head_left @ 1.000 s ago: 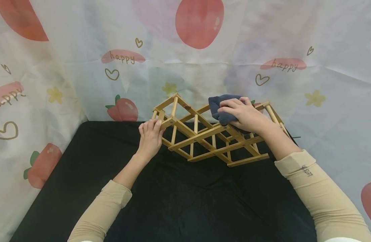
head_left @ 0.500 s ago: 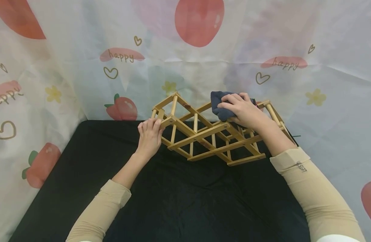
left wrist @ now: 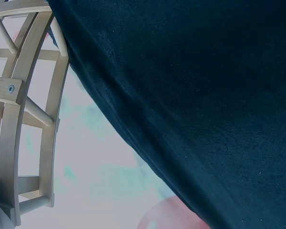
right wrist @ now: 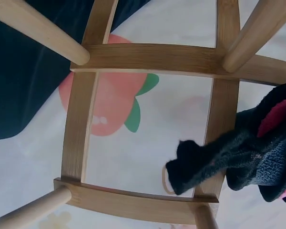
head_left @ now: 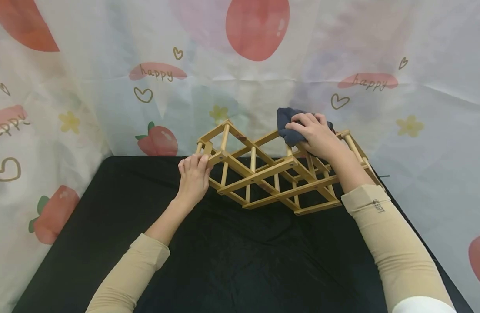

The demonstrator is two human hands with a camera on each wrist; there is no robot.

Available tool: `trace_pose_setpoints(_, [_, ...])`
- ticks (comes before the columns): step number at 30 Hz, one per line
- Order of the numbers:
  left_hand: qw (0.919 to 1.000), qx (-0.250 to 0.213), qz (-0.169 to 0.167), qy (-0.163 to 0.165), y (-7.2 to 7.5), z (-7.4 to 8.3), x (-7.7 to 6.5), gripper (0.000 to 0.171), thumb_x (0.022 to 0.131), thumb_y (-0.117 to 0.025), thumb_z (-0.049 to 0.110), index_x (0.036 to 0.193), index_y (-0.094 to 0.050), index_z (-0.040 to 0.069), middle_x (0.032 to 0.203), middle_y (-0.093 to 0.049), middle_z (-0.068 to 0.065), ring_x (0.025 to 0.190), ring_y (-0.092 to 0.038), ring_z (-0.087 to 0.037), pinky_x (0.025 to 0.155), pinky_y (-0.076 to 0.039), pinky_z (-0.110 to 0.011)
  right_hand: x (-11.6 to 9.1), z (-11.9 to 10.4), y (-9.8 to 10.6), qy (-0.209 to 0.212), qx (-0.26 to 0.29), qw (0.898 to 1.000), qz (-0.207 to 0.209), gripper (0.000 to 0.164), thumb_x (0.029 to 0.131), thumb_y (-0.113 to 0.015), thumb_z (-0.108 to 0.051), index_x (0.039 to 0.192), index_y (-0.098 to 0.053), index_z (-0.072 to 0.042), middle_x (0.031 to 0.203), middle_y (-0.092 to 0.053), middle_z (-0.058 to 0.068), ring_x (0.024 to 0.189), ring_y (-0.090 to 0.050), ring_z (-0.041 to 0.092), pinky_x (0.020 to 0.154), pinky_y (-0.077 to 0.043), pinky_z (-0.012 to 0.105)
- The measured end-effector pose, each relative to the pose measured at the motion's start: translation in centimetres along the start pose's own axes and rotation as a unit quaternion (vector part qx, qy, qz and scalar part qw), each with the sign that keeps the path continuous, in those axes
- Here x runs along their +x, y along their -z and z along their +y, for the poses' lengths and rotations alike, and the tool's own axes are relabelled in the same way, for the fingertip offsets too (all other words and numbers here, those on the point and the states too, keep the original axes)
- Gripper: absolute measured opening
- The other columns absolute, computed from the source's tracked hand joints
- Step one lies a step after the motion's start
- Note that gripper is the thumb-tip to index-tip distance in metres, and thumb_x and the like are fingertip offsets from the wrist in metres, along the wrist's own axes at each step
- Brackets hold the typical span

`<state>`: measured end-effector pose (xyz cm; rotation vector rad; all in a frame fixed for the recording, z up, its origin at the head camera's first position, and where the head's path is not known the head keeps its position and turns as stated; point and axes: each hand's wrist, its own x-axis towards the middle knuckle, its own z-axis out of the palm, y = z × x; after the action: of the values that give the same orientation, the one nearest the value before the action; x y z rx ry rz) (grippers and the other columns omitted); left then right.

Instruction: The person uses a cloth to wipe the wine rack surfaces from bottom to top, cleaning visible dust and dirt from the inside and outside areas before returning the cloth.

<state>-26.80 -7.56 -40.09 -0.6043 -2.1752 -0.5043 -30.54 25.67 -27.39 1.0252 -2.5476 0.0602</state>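
A wooden lattice rack [head_left: 259, 175] of slats and round dowels, perhaps a folding wine rack, stands at the back of the table. My left hand [head_left: 194, 176] grips its left end, fingers curled over a slat's corner. In my right hand [head_left: 316, 134] is a dark blue cloth [head_left: 288, 128], bunched under the fingers at a top part of the rack. The right wrist view shows the cloth [right wrist: 245, 155] draped against a slat, with pink at its folds. Slats and dowels of the rack [left wrist: 9, 138] fill the left side in the left wrist view.
Black fabric [head_left: 232, 261] covers the table under the rack. Behind it hangs a pale curtain [head_left: 255, 95] printed with fruit, hearts and words, close to the rack's far side. The table's left edge slants along the curtain.
My right hand and the cloth have moved away from me and slightly right along the rack's top, uncovering the near corner. The left hand and the rack stay nearly still.
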Motion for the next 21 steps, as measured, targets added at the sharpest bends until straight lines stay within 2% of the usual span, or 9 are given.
trace_pose_setpoints(4, [1.0000,-0.003,-0.001,0.003,0.1,-0.1,0.0,0.027,0.088,-0.058,0.014,0.107,-0.041,0.006,0.103,-0.042,-0.015,0.094,-0.036,-0.034,0.082,-0.024,-0.049,-0.5,-0.6,0.3,0.015,0.001,1.000,0.003,0.050,0.073,-0.074,-0.001,0.117,-0.052,-0.008,0.118,-0.044,0.019,0.111,-0.041,0.039,0.093,-0.021,0.057])
trace_pose_setpoints(8, [1.0000,-0.003,-0.002,0.003,0.0,-0.1,0.0,0.025,0.089,-0.057,0.014,0.106,-0.041,0.006,0.102,-0.042,-0.015,0.093,-0.036,-0.033,0.082,-0.024,-0.048,-1.4,-1.3,0.4,0.047,0.009,0.999,0.022,0.055,0.067,-0.078,-0.003,0.115,-0.052,-0.008,0.117,-0.045,0.018,0.110,-0.041,0.038,0.091,-0.022,0.056])
trace_pose_setpoints(12, [1.0000,-0.002,-0.001,0.003,-0.1,-0.1,0.0,0.024,0.089,-0.056,0.014,0.107,-0.041,0.006,0.102,-0.042,-0.015,0.093,-0.036,-0.033,0.082,-0.024,-0.048,-2.0,-1.6,0.4,0.062,0.002,0.997,0.041,0.054,0.067,-0.078,-0.005,0.114,-0.053,-0.009,0.116,-0.046,0.017,0.109,-0.042,0.037,0.090,-0.023,0.055])
trace_pose_setpoints(16, [1.0000,-0.002,-0.003,0.003,-0.1,-0.2,0.0,0.024,0.090,-0.055,0.015,0.107,-0.041,0.005,0.102,-0.042,-0.015,0.092,-0.035,-0.033,0.082,-0.024,-0.048,-1.8,-1.3,0.4,0.055,-0.026,0.997,0.047,0.056,0.066,-0.079,-0.006,0.115,-0.052,-0.010,0.117,-0.046,0.018,0.110,-0.041,0.036,0.090,-0.023,0.054])
trace_pose_setpoints(21, [1.0000,0.004,-0.002,0.002,-0.1,-0.3,0.0,0.024,0.090,-0.055,0.015,0.107,-0.041,0.005,0.102,-0.041,-0.015,0.092,-0.035,-0.033,0.082,-0.024,-0.048,-0.9,-0.2,-0.1,0.026,-0.068,0.997,0.040,0.056,0.069,-0.077,-0.001,0.117,-0.051,-0.012,0.119,-0.045,0.018,0.112,-0.040,0.035,0.090,-0.022,0.054])
